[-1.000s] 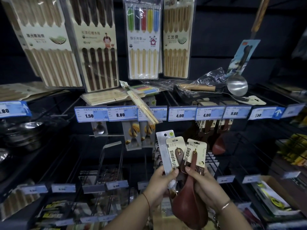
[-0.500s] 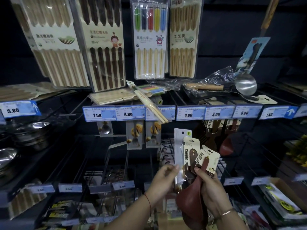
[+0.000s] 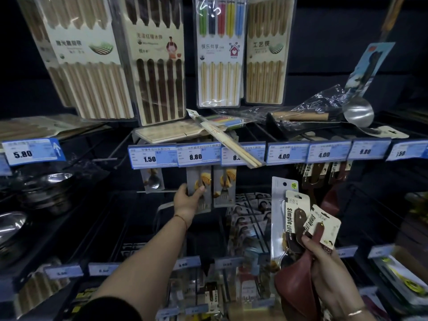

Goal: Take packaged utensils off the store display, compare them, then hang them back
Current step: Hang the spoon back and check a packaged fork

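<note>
My right hand (image 3: 328,272) at the lower right holds a bunch of packaged utensils: a reddish-brown spoon (image 3: 295,288) and a dark brown spoon, each with a cream "Simple LIFE" card (image 3: 297,213), plus a long grey-white pack (image 3: 278,212) behind them. My left hand (image 3: 188,200) reaches up to the middle of the display. Its fingers close around the lower edge of a grey fork pack (image 3: 200,184) that hangs under the 8.80 price tag (image 3: 199,155). A second identical fork pack (image 3: 224,184) hangs just to its right.
Chopstick packs (image 3: 159,63) hang along the top row. A loose chopstick pack (image 3: 229,142) juts out over the price rail. A steel ladle (image 3: 357,112) lies at the upper right, steel bowls (image 3: 46,188) at the left. More brown spoons (image 3: 324,174) hang under the 4.00 tags.
My left hand let go of the bunch and went up and left to the hanging fork pack. My right hand now holds all the packs alone, lower and further right.
</note>
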Demonstrator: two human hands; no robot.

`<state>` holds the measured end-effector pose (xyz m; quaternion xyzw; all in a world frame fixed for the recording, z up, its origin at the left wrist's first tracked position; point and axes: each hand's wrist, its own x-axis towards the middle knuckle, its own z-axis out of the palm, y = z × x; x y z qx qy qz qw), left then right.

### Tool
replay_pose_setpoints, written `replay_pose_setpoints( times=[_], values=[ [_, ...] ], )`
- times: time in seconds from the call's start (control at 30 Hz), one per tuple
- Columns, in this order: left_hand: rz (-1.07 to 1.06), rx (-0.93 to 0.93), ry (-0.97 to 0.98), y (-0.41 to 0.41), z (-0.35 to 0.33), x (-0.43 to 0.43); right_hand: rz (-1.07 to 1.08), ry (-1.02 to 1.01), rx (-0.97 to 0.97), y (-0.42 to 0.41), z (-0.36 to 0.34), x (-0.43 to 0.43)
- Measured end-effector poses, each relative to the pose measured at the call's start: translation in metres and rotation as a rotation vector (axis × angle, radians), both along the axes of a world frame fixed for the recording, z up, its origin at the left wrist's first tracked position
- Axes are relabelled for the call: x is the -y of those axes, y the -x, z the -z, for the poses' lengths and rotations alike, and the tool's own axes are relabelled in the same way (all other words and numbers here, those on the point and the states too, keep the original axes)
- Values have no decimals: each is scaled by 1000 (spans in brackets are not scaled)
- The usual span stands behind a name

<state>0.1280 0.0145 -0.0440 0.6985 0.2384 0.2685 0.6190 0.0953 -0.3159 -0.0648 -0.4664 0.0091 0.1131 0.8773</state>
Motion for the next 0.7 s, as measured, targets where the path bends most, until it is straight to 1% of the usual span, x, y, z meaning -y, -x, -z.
replay_pose_setpoints(
  times=[0.1, 0.2, 0.27, 0.4, 0.7],
  values=[
    [93, 85, 60, 9, 2, -2, 2, 9, -7, 3, 1, 1],
    [114, 97, 6, 20, 0, -1, 8, 24, -19, 3, 2, 0],
    [108, 102, 4, 28, -1, 0, 6, 32, -27, 3, 2, 0],
    [176, 140, 67, 46, -7, 1, -6, 31, -35, 2, 3, 2],
    [315, 105, 72, 90, -16, -10, -52, -27, -48, 0, 0, 7]
  ],
)
